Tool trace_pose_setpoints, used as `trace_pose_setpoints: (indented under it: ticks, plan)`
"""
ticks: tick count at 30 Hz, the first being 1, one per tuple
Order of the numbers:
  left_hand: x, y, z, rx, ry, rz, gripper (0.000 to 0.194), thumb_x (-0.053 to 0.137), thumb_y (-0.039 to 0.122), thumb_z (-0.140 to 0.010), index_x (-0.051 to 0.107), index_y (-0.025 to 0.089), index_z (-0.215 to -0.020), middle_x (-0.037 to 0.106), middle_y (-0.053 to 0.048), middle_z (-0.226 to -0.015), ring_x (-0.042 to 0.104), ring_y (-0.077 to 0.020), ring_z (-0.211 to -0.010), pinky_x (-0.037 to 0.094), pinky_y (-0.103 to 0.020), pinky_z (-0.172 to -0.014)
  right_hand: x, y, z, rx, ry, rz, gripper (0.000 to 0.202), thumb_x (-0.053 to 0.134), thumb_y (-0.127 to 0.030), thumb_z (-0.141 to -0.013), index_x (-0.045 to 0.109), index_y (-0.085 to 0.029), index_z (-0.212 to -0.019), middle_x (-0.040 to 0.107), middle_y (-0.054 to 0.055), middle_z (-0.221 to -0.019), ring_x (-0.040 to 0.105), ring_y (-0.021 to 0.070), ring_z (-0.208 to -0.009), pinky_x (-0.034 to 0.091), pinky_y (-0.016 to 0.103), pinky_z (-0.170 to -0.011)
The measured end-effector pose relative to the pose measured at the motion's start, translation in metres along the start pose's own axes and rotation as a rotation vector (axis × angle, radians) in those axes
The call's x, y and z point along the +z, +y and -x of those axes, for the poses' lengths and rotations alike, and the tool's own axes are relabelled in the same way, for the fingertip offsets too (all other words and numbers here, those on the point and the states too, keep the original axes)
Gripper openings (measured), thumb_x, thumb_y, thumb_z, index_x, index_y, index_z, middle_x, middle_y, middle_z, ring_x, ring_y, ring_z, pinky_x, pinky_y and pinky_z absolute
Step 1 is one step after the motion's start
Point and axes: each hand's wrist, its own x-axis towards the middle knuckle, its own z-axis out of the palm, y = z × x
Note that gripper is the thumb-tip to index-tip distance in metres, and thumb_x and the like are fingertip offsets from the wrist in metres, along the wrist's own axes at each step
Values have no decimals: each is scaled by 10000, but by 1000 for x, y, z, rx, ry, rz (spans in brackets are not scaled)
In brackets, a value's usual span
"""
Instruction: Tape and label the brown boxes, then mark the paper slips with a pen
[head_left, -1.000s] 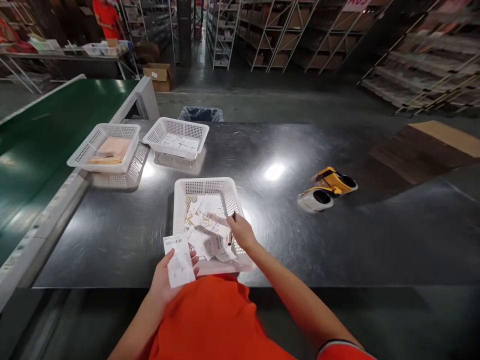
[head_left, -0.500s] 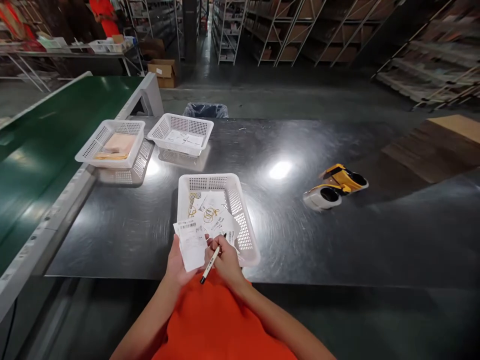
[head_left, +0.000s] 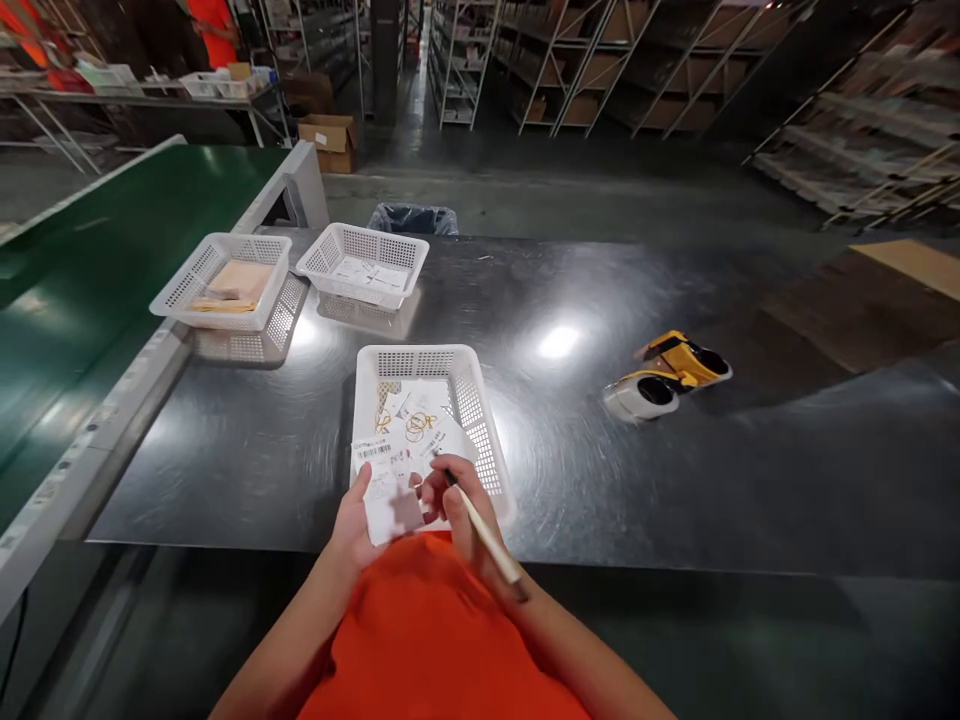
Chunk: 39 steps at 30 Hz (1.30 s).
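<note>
My left hand (head_left: 356,520) holds a white printed slip (head_left: 386,500) with a barcode, its thumb lying on the slip's left edge. Just to the right, my right hand (head_left: 465,500) grips a pen (head_left: 487,540) with a pale barrel; the dark tip points up and left, and the back end reaches over the wrist. Both hands are at the near end of a white perforated basket (head_left: 476,410). Inside it lie more printed papers (head_left: 450,435) and several yellow rubber bands (head_left: 420,427).
A basket with pinkish packets (head_left: 240,280) and a basket of papers (head_left: 367,270) stand at the back left, beside a green conveyor (head_left: 150,220). A yellow and white device (head_left: 667,375) sits right of centre, cardboard (head_left: 862,300) farther right. A person (head_left: 214,30) is in the background.
The pen has swung round in my right hand: its back end now points down and right over the wrist. My right fingers have loosened slightly. The slip is still in my left hand.
</note>
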Motion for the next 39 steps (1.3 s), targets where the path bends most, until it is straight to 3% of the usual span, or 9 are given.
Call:
trace_pose_setpoints:
  ticks: [3,7,11,16,21,39]
  plan:
    - [4,-5,0,10,50,6,497,473,472,-898,593,104,-1208,720,-145,-985,651,-308,-1044,472,-469,-988,12,-4,-4,6,-131,-47,437,327,-553,-927,586,-216,-821,569,11,-700,539,151,-649,437,279,-606]
    - [5,-10,1,72,43,11,501,442,412,-930,520,109,-1322,719,-139,-1076,652,-272,-1068,488,-414,-985,30,8,-3,9,46,55,402,434,-505,-892,418,-226,-603,408,-48,-508,408,121,-512,372,274,-547]
    - [6,-10,6,52,33,3,557,439,432,-931,453,111,-1387,718,-151,-1097,662,-272,-1059,497,-423,-980,31,12,0,-43,99,139,442,585,-439,-796,321,-225,-513,377,-57,-475,352,103,-480,349,289,-550]
    - [10,-11,5,42,77,18,575,447,420,-929,433,88,-1397,727,-153,-1065,669,-279,-1043,492,-427,-992,31,12,0,95,87,69,419,562,-401,-788,294,-232,-513,308,-70,-466,307,92,-466,268,253,-454]
    - [12,-14,3,33,89,14,567,426,415,-939,430,73,-1392,721,-164,-1062,674,-277,-1026,483,-434,-1001,33,15,1,22,109,151,419,541,-372,-824,283,-228,-526,305,-63,-475,319,97,-487,264,258,-465]
    - [6,-13,1,48,94,9,490,458,409,-926,554,93,-1289,726,-150,-1050,670,-275,-1025,485,-435,-994,33,19,-1,75,74,48,410,513,-357,-814,254,-233,-522,281,-74,-470,286,79,-449,251,241,-448]
